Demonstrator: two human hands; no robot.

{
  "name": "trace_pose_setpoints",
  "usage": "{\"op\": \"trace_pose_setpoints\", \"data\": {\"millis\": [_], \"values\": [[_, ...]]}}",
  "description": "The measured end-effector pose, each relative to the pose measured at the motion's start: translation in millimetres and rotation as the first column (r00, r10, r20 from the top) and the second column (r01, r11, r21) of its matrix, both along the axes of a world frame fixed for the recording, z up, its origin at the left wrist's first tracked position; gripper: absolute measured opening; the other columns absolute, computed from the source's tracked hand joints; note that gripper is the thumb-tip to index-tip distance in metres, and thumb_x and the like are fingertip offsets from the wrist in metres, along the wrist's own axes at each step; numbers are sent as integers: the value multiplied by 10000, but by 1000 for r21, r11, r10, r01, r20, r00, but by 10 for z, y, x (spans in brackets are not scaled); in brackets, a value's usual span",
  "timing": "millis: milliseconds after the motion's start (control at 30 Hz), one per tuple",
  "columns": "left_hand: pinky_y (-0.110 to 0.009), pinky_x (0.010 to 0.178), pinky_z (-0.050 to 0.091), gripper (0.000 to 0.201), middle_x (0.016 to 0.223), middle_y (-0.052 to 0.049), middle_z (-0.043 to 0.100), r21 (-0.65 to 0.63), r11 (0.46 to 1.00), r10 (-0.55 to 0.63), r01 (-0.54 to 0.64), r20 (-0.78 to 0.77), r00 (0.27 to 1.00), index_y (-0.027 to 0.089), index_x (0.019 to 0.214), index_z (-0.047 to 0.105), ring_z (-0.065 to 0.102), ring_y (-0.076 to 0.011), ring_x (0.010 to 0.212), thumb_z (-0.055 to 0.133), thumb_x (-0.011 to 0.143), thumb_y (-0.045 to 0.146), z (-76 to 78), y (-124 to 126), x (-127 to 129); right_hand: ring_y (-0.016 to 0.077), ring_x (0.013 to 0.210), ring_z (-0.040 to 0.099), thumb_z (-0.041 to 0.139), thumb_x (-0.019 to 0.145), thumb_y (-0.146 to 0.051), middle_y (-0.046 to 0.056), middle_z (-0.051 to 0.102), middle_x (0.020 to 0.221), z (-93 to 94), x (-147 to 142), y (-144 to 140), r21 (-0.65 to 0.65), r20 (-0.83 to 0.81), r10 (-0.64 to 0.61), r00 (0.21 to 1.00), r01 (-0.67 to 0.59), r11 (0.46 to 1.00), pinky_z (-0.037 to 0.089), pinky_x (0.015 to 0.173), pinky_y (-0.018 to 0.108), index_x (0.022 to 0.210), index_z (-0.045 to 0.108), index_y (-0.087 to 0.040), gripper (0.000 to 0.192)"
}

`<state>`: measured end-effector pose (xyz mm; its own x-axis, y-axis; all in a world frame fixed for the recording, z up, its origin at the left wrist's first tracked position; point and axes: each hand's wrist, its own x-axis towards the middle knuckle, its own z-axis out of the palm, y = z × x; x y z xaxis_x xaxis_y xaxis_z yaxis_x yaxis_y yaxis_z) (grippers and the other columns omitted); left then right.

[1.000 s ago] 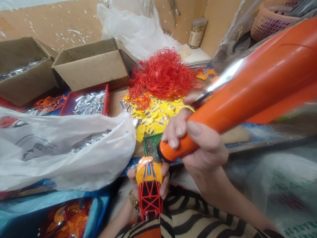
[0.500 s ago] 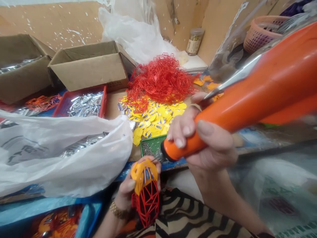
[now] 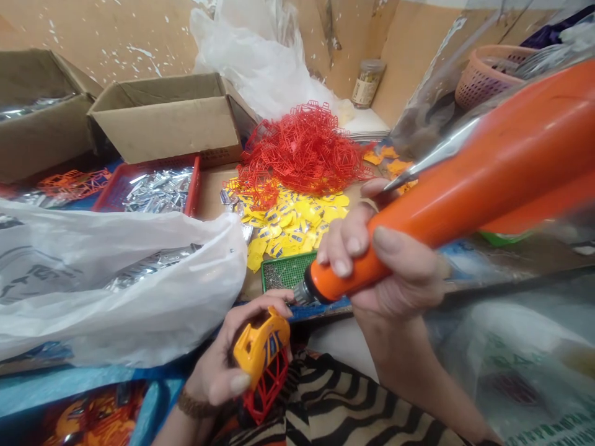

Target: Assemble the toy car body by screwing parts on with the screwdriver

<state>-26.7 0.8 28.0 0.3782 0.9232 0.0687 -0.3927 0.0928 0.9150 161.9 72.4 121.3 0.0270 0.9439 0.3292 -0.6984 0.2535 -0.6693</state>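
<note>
My right hand point(image 3: 395, 266) is wrapped round an orange electric screwdriver point(image 3: 446, 204), its dark tip pointing down and left. It also keeps thin silver pointed tweezers point(image 3: 432, 158) against the top of the tool's body. Low in the middle, my left hand point(image 3: 232, 359) grips a toy car point(image 3: 264, 347) with a yellow-orange body and a red lattice frame. The car is tilted, and one index finger reaches up beside the screwdriver's tip. Just behind that tip lies a green mesh tray point(image 3: 283, 269) of small screws.
Yellow printed pieces point(image 3: 297, 223) lie heaped under a pile of red lattice frames point(image 3: 307, 148). To the left are a red tray point(image 3: 198, 186) of silver parts, cardboard boxes point(image 3: 167, 124) and a white plastic bag point(image 3: 204, 260). A jar point(image 3: 367, 83) stands at the back.
My left hand has moved slightly left and turned the car, so its side faces up more. The screwdriver's tip, earlier at the car, is now apart from it.
</note>
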Motion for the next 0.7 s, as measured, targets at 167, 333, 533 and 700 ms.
{"op": "trace_pose_setpoints", "data": {"millis": [167,333,533,700], "values": [[-529,1035,388,612,1203,-105,610,124,992,31,-24,-59,998,254,1203,674,515,-414,1190,702,685,580,18,21,60,87,448,525,668,730,-206,-83,554,594,-2,-1,0,-7,13,-17,1000,17,1000,526,521,246,1048,539,-250,347],[-410,743,552,631,1298,-112,567,-90,993,82,-75,76,994,246,1233,647,622,-347,997,717,686,552,-92,-73,110,79,458,533,651,731,-182,-82,577,610,-11,27,-1,-24,20,-28,999,29,999,520,544,243,1026,548,-260,323],[-302,597,509,816,904,-108,694,-348,933,22,93,311,950,146,1368,524,634,-227,686,662,671,546,-264,-80,156,85,454,518,624,742,-176,-84,559,596,35,80,24,-8,25,-57,998,57,998,499,538,253,1076,551,-287,360],[-245,537,419,797,722,-108,667,-414,904,96,103,433,896,113,1347,547,561,-176,603,531,730,617,-248,-53,287,95,450,508,693,739,-234,-90,555,592,25,28,9,-21,73,-71,995,73,997,499,523,267,1048,546,-298,348]]}}
